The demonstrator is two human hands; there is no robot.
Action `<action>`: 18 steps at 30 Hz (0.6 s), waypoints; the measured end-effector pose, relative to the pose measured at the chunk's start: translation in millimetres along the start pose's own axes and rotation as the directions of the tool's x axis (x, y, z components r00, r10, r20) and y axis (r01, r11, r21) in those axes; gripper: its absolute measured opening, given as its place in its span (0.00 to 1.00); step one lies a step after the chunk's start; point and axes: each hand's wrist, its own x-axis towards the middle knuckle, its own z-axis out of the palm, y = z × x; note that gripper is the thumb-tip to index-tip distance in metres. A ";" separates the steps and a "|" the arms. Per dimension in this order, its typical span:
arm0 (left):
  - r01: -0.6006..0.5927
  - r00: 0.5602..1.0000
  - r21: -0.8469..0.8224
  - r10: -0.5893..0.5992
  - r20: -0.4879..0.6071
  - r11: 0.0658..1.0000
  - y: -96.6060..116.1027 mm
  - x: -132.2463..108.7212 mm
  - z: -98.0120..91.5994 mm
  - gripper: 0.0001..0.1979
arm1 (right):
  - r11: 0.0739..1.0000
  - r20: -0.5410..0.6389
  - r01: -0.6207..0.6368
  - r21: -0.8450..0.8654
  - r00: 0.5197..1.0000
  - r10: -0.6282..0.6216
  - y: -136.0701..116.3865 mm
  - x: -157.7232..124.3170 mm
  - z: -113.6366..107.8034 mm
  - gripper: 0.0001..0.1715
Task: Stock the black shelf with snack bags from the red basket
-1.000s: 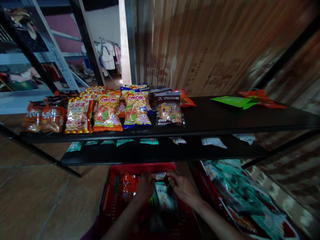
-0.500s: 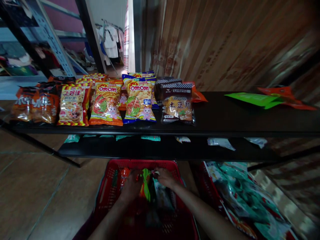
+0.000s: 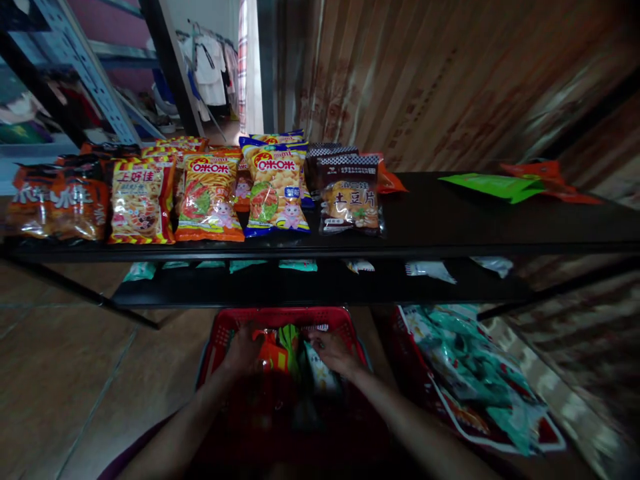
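Both my hands reach down into a red plastic basket [image 3: 280, 313] on the floor in front of the shelf. My left hand [image 3: 243, 350] is closed at the top corner of an orange snack bag [image 3: 271, 353]. On the other side, my right hand [image 3: 333, 350] has its fingers curled at the top of a white-and-green snack bag [image 3: 320, 370]. Between the two stands a bright green snack bag [image 3: 289, 341], which neither hand appears to hold. The lower part of the basket is too dark to make out.
Above the basket, a black shelf [image 3: 430, 223] bears upright snack bags [image 3: 210, 197] on its left half. A green packet [image 3: 493, 187] and an orange packet [image 3: 563, 181] lie at its right. Teal packets [image 3: 297, 265] lie one tier down. Another red basket [image 3: 407, 347] holds teal bags.
My left hand has moved left from beside the green bag to the orange bag, which now shows more fully. My right hand stays near the white-and-green bag. The view has shifted slightly.
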 end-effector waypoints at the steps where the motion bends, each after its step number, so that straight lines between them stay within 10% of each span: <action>1: -0.007 1.000 -0.003 0.007 -0.010 1.000 -0.5 -4.1 -3.5 0.16 | 1.000 -0.002 -0.013 -0.011 1.000 0.013 0.4 -5.5 4.4 0.20; 10: -0.069 0.992 0.167 0.049 0.120 0.984 16.3 -33.3 -14.6 0.18 | 0.991 0.135 -0.002 -0.133 0.991 0.020 2.1 -66.9 8.7 0.17; 18: -0.138 0.960 0.378 0.029 0.279 0.915 3.4 -40.9 -7.3 0.18 | 0.739 0.362 0.333 -0.585 0.923 -0.130 -91.5 -112.9 -39.1 0.14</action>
